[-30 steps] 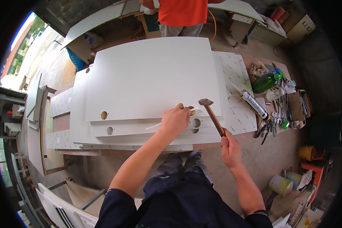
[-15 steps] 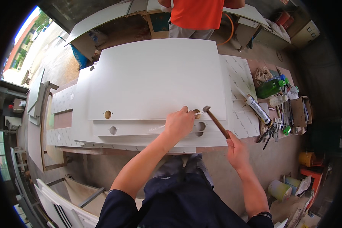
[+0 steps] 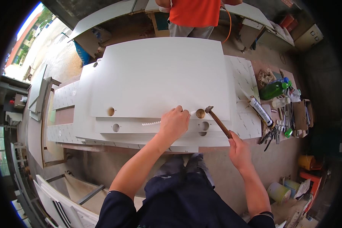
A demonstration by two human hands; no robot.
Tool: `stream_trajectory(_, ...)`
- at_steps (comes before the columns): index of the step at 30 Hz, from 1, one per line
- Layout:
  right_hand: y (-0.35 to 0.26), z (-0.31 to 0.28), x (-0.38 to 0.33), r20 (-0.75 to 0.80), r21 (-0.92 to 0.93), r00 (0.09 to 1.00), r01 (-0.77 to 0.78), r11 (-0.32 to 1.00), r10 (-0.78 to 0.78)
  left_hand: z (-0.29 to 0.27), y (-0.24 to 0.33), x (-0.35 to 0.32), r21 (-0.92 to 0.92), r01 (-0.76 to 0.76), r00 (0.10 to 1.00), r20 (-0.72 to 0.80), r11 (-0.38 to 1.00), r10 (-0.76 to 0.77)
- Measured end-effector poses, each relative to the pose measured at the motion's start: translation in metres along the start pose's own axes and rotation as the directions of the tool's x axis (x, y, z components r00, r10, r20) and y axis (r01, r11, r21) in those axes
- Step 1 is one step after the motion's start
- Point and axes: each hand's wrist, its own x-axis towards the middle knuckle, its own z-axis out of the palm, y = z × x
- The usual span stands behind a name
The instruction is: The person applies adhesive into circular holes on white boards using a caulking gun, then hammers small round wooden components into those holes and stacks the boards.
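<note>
Tools point(image 3: 285, 114) crowd the right end of the surface point(image 3: 218, 149). In the head view, the left hand point(image 3: 174, 121) pinches a white beaded strip point(image 3: 151, 123) running left to right, its right tip just left of a round hole point(image 3: 200, 113) in the top white panel point(image 3: 159, 78). The right hand point(image 3: 239, 149), apart and farther from that hole, grips a hammer point(image 3: 220, 124) slanting far-left, its head just right of the hole. The panel's near edge lies close; bare room spreads far.
</note>
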Motion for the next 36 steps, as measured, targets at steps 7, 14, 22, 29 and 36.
stream_trajectory(7, 0.003, 0.009, -0.001, 0.066, 0.022, 0.995, -0.076, 0.997, 0.074, 0.005, -0.002, 0.000, 0.010, -0.002, 1.000, -0.022, 1.000, 0.002)
stream_trajectory(14, -0.032, 0.013, 0.005, -0.026, 0.129, 1.000, 0.002, 0.992, 0.001, 0.009, -0.002, -0.003, -0.001, 0.011, 0.999, -0.033, 1.000, -0.012)
stream_trajectory(22, -0.039, 0.008, 0.007, -0.122, 0.275, 0.992, 0.066, 0.959, -0.033, 0.005, -0.002, -0.006, 0.000, 0.018, 1.000, 0.010, 1.000, -0.018)
stream_trajectory(29, -0.023, 0.014, 0.012, -0.058, 0.051, 0.994, 0.099, 0.994, -0.096, -0.009, -0.002, 0.000, -0.103, 0.139, 0.989, 0.056, 0.985, -0.134)
stream_trajectory(36, -0.029, 0.009, 0.019, 0.058, 0.040, 0.998, 0.034, 0.999, -0.037, -0.022, -0.016, -0.020, -0.136, 0.163, 0.986, -0.006, 0.977, -0.165)
